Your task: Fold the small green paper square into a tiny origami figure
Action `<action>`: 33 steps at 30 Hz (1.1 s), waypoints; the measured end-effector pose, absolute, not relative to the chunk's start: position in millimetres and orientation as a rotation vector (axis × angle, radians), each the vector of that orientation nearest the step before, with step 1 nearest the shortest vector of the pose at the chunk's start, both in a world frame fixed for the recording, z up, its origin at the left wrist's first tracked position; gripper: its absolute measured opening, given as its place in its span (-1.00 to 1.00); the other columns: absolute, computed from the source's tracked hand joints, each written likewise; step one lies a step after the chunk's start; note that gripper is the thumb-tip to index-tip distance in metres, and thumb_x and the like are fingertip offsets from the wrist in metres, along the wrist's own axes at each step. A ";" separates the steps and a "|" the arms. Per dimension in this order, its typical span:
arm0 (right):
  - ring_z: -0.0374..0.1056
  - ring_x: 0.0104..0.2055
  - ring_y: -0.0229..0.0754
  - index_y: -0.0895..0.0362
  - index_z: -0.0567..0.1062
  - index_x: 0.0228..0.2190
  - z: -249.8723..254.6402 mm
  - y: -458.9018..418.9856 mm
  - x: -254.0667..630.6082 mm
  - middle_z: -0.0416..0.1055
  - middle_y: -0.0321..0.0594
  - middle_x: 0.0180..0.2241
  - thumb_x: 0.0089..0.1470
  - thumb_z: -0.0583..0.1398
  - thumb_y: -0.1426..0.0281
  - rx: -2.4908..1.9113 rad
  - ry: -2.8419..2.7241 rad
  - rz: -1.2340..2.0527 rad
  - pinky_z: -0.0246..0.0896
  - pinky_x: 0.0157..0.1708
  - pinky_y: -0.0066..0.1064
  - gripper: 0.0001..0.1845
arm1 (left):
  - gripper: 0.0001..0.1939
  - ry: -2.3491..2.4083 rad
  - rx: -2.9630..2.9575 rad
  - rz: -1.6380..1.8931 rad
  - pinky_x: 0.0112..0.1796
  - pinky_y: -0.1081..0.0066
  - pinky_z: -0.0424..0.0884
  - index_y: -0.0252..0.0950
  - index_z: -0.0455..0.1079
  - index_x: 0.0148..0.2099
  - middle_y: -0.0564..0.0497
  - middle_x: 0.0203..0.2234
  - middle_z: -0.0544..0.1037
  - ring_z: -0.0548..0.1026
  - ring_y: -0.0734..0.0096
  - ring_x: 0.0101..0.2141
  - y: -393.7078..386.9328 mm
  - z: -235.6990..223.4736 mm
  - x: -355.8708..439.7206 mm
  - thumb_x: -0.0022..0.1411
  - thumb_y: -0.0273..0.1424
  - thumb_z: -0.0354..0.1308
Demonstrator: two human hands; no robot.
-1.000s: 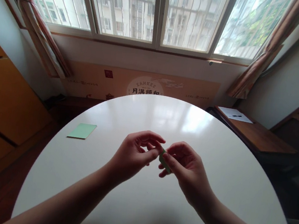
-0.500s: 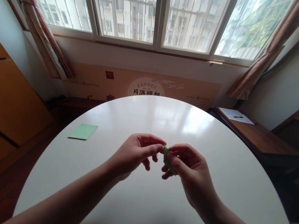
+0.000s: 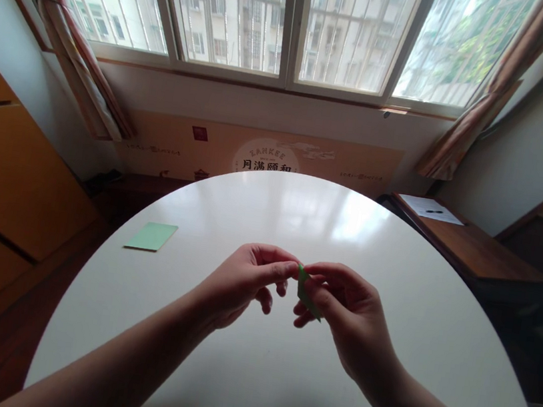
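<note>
Above the middle of the round white table [image 3: 257,380], a small folded green paper [image 3: 307,298] is held up between both hands. My left hand [image 3: 253,282] pinches its upper tip with thumb and index finger; the other fingers curl below. My right hand [image 3: 343,301] grips the paper's side between thumb and fingers, covering part of it. The paper's lower end sticks out as a point beneath my right thumb. A flat stack of light green square paper [image 3: 151,236] lies on the table to the left, apart from both hands.
A brown side table [image 3: 487,251] at the right bears a white sheet [image 3: 425,207] with a dark pen [image 3: 435,211] on it. Behind the white table are a printed tan panel [image 3: 169,142] and barred windows. An orange-brown cabinet [image 3: 17,174] stands at the left.
The hands stay nearly in place with the green paper between them. Slightly more of the paper's lower point shows under my right thumb. The view has shifted very slightly.
</note>
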State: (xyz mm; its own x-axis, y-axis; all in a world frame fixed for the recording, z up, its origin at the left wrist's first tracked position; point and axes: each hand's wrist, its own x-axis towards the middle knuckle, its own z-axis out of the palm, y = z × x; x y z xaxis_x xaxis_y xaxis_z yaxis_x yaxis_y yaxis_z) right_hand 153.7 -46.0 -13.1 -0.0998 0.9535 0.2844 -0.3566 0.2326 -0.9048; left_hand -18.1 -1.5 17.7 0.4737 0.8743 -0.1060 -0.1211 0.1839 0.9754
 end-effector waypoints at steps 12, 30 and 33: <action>0.50 -0.49 -0.23 0.07 0.61 -0.25 -12.2 -47.3 152.1 0.55 -0.27 -0.44 0.11 0.34 0.40 -0.727 -1.251 1.160 0.53 -0.52 -0.42 -0.88 | -0.87 0.811 1.219 0.870 -0.72 0.66 0.28 -0.34 0.54 -0.37 0.06 -0.60 0.46 0.38 0.54 -0.58 -3.6 17.8 -17.3 0.08 -0.37 0.34; 0.51 -0.51 -0.22 0.10 0.64 -0.28 -12.2 -47.6 153.6 0.57 -0.25 -0.48 0.09 0.33 0.41 -0.816 -1.198 1.198 0.54 -0.54 -0.43 -0.89 | -0.77 1.094 1.686 1.123 -0.67 0.61 0.35 -0.38 0.48 -0.40 0.10 -0.66 0.43 0.38 0.56 -0.64 -10.0 19.4 -16.3 0.24 -0.36 0.13; 0.50 -0.51 -0.22 0.09 0.64 -0.28 -12.0 -47.0 154.2 0.57 -0.26 -0.48 0.09 0.34 0.39 -0.808 -1.173 1.213 0.54 -0.53 -0.43 -0.89 | -0.75 1.082 1.666 1.104 -0.68 0.61 0.35 -0.38 0.50 -0.37 0.08 -0.64 0.44 0.40 0.54 -0.62 -8.2 21.3 -19.1 0.26 -0.34 0.11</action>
